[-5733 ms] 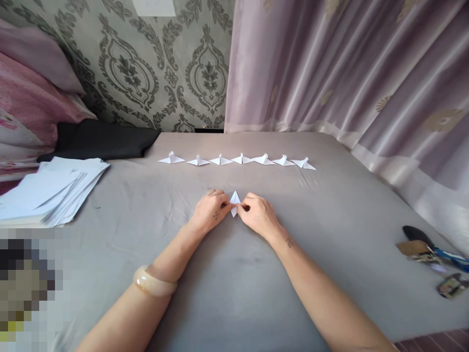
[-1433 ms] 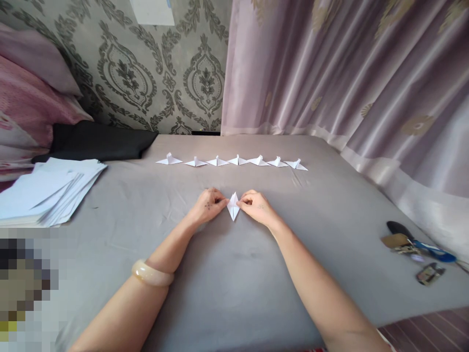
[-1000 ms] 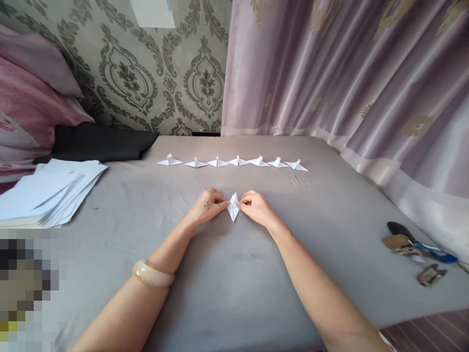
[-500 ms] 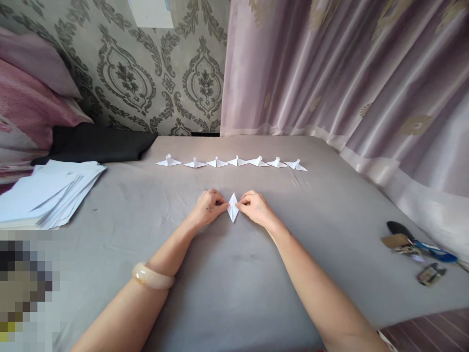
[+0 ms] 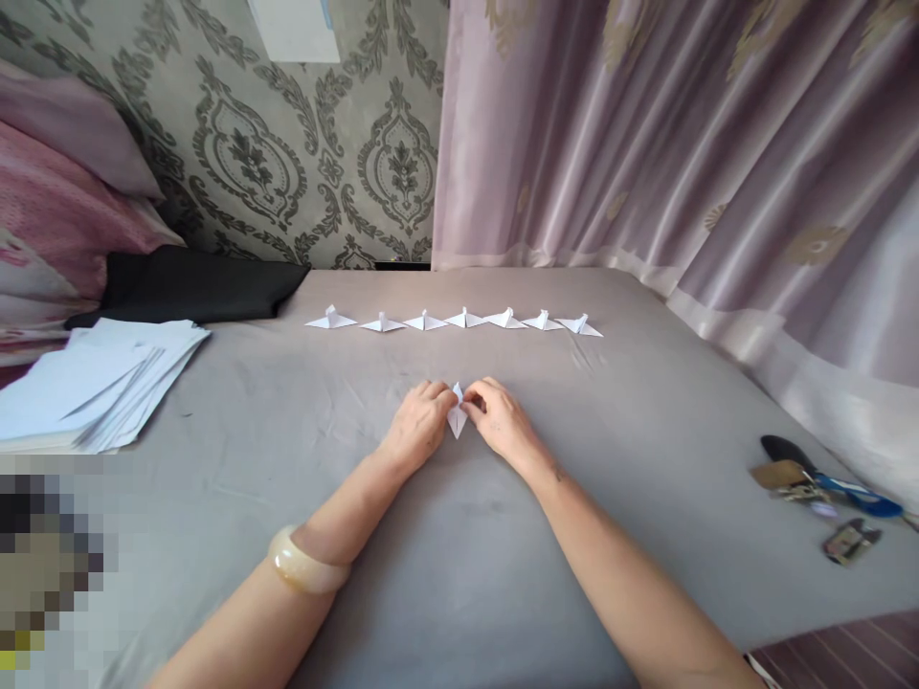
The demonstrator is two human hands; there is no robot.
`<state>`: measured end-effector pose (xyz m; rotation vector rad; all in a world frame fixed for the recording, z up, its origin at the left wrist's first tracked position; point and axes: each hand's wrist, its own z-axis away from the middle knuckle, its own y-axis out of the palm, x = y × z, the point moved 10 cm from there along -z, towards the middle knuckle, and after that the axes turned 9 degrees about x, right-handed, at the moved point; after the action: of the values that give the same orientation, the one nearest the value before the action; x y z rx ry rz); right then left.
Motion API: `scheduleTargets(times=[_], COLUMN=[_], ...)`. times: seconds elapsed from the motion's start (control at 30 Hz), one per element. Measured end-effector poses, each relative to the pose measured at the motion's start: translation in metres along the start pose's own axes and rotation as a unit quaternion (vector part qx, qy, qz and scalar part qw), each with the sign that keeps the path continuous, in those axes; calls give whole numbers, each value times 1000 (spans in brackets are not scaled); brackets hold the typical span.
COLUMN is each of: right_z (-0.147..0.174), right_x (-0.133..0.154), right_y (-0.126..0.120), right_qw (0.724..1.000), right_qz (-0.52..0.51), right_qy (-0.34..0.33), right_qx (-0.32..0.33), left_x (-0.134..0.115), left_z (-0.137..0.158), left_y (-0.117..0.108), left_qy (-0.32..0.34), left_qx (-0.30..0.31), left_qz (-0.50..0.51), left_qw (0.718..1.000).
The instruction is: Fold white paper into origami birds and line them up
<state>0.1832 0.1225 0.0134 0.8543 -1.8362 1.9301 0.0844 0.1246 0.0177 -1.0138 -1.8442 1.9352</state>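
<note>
One small folded white paper (image 5: 458, 423) sits in the middle of my view, a slim diamond on the grey-covered surface (image 5: 459, 593). Its long axis runs near to far, straight away from the wearer: the sharp lower tip points back toward the body, the upper tip toward the row beyond. I read a crease line down its near half, along that same axis.

At its right edge, I have the right hand (image 5: 504, 421) with thumb and forefinger narrowed to a pinch on the paper, a small loop of space behind the fingertips. The left hand (image 5: 422, 421) lies palm down along the left edge, fingers bunched together and touching the paper; its thumb is hidden from me, so I can't tell whether it grips or only presses.

Farther out, past the upper tip, seven folded paper birds (image 5: 464, 320) stand in a line across the surface. A pale bangle (image 5: 310, 565) rings the left forearm. Well off to the left I get a stack of paper sheets (image 5: 93, 383); well to the right, a bunch of keys (image 5: 796, 491).
</note>
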Motion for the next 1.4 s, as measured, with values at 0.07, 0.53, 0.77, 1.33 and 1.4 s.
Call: scheduleTargets(times=[0.07, 0.53, 0.77, 1.33, 1.4], right_z=[6, 35, 31, 11, 10], right_x=[14, 41, 33, -6, -9], right_y=[3, 10, 3, -6, -8], right_qw=[998, 962, 975, 998, 996], right_qz=[48, 258, 219, -13, -59], right_qy=[-28, -58, -26, 4, 9], right_qx=[11, 75, 26, -58, -72], left_x=[-15, -21, 29, 32, 33], left_z=[4, 20, 8, 6, 5], left_y=[1, -1, 0, 7, 6], left_qy=[18, -58, -137, -122, -110], left_qx=[25, 53, -36, -76, -99], left_qz=[-37, -59, 159, 403, 448], left_qw=[999, 995, 977, 904, 882])
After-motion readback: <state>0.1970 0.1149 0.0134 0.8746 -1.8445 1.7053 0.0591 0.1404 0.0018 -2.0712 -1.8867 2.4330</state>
